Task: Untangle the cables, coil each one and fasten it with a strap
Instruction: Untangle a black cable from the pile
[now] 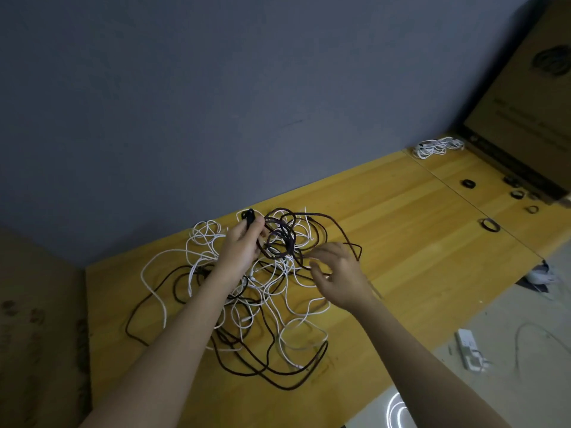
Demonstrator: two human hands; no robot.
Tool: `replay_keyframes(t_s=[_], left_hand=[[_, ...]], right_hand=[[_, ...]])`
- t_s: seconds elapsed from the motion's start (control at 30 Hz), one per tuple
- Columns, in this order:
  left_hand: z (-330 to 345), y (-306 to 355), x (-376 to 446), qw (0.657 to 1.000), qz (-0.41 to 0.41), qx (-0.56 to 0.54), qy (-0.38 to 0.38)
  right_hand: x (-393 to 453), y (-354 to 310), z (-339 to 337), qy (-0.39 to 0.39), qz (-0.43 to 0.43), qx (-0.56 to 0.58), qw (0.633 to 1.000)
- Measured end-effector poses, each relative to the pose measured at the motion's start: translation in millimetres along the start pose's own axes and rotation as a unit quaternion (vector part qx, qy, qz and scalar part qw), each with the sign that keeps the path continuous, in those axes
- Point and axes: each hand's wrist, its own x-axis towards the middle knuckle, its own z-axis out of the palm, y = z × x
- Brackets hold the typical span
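A tangle of white cables (287, 307) and dark cables (247, 362) lies spread on the yellow wooden table (401, 242). My left hand (241, 245) grips the black end of a dark cable and holds up several dark loops (281, 239) above the pile. My right hand (340, 273) hovers to the right of those loops with fingers loosely curled; a dark strand runs over its fingertips, and whether they pinch it is unclear.
A bundle of white cable (437, 147) lies at the far right of the table. Several small dark strap rings (489, 224) are scattered near a cardboard box (525, 118). A white device (469, 349) lies on the floor at right.
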Motion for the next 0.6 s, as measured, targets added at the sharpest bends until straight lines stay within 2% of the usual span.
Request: replay_keyframes(t_s=[0.07, 0.1, 0.13, 0.27, 0.37, 0.47, 0.6], left_hand=[[3.6, -1.7, -3.0, 1.0, 0.006, 0.01, -0.018], [5.1, -1.5, -4.6, 0.999, 0.01, 0.017, -0.027], [6.3, -0.5, -6.1, 0.999, 0.014, 0.023, -0.036], [8.2, 6.5, -11.4, 0.996, 0.012, -0.019, -0.089], [2.6, 6.3, -12.9, 0.99, 0.027, 0.017, -0.136], [-2.7, 6.5, -14.6, 0.986, 0.05, 0.094, -0.13], [-1.0, 11.0, -15.3, 0.984, 0.073, 0.13, -0.096]], right_hand=[[9.6, -11.8, -5.3, 0.119, 0.009, 0.008, 0.993], [15.5, -17.8, -9.1, 0.14, 0.016, 0.021, 0.99], [21.1, -22.5, -11.8, 0.134, 0.024, 0.034, 0.99], [31.9, -22.1, -11.0, 0.033, 0.06, 0.065, 0.996], [34.0, -15.3, -14.4, 0.061, 0.127, 0.157, 0.977], [33.6, -9.6, -18.7, 0.035, 0.123, 0.163, 0.978], [26.4, -8.1, -22.3, -0.025, 0.12, 0.206, 0.971]])
